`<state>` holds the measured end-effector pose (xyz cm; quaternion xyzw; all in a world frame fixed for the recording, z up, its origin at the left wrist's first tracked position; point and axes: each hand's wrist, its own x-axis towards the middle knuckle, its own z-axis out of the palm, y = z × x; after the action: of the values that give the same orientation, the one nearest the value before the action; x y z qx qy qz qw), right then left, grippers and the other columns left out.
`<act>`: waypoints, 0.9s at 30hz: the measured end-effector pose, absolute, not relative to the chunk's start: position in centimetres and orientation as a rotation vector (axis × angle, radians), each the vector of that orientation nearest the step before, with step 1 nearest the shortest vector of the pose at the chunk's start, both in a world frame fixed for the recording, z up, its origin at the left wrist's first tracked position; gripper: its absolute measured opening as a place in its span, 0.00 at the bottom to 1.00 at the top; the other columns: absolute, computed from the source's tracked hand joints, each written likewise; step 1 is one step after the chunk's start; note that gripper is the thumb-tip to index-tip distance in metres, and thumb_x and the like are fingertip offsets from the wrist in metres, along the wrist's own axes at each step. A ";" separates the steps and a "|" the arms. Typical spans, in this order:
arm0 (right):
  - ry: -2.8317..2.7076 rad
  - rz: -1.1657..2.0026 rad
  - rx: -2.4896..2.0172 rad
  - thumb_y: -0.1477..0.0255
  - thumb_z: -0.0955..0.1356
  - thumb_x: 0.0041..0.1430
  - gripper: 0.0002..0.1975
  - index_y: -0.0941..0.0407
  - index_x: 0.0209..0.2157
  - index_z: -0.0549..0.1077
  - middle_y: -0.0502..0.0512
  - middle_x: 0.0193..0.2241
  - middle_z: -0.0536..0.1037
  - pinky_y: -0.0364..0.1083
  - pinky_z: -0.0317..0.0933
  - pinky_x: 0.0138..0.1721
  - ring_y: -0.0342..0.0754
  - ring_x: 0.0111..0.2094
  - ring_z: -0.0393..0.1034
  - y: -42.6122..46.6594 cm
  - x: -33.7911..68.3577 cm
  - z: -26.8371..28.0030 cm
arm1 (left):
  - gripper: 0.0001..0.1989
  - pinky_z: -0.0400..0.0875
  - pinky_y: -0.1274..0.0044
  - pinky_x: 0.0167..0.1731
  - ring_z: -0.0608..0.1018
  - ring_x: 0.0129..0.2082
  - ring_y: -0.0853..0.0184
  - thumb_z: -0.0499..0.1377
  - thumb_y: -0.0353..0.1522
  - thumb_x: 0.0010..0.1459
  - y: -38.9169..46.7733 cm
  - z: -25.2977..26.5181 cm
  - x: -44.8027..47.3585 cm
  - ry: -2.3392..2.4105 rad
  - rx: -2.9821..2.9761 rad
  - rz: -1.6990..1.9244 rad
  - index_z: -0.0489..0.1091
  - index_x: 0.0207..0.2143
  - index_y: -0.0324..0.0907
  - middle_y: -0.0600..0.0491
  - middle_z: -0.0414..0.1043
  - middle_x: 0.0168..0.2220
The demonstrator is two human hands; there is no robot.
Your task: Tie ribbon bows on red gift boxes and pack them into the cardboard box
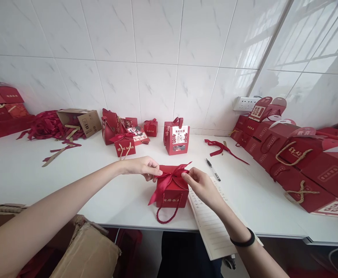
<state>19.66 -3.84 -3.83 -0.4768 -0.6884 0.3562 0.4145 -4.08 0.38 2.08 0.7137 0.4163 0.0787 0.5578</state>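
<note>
A small red gift box (172,197) with gold lettering stands upright near the front edge of the white table (114,204). Its twisted red cord handle hangs down in front. Across its top lies a red ribbon (163,184) tied in a bow, one tail trailing down the left side. My left hand (146,168) pinches the bow's left loop between thumb and fingers. On the other side my right hand (199,183), with a black band at the wrist, pinches the right loop. Under my right forearm is a lined notebook (208,227), partly hidden.
Beyond the box stand another red box (177,137) and a small bowed box (125,147). A pen (213,170) and loose ribbon (222,147) lie to the right. Stacked red boxes (296,150) fill the right side. An open carton (89,123) and ribbon heap (46,125) are left.
</note>
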 end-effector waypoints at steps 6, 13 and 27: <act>-1.656 1.024 -1.208 0.44 0.60 0.55 0.28 0.56 0.21 0.57 0.48 0.19 0.59 0.43 0.47 0.24 0.44 0.22 0.53 -3.6 19.5 -3.5 | 0.18 0.64 0.77 0.32 0.70 0.26 0.72 0.62 0.45 0.48 0.5 1.9 -4.2 0.992 1.709 0.189 0.67 0.23 0.38 0.55 0.67 0.24; -1.647 1.111 -1.122 0.47 0.62 0.54 0.27 0.56 0.20 0.57 0.48 0.19 0.59 0.43 0.47 0.25 0.44 0.22 0.52 -3.4 19.2 -3.5 | 0.17 0.64 0.77 0.32 0.70 0.27 0.72 0.61 0.43 0.49 0.4 2.0 -4.2 0.970 1.709 0.197 0.67 0.22 0.38 0.55 0.66 0.23; -1.558 1.334 -0.928 0.51 0.64 0.56 0.25 0.57 0.20 0.60 0.51 0.21 0.60 0.44 0.53 0.29 0.46 0.25 0.55 -3.9 20.2 -5.6 | 0.16 0.66 0.75 0.34 0.71 0.27 0.72 0.63 0.42 0.46 0.7 1.6 -4.2 0.965 1.636 0.179 0.66 0.22 0.38 0.56 0.67 0.24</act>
<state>20.16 -3.85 -5.56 -0.3722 -0.6245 0.5348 0.4306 -4.19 0.68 1.59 0.6994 0.4126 0.0765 0.5786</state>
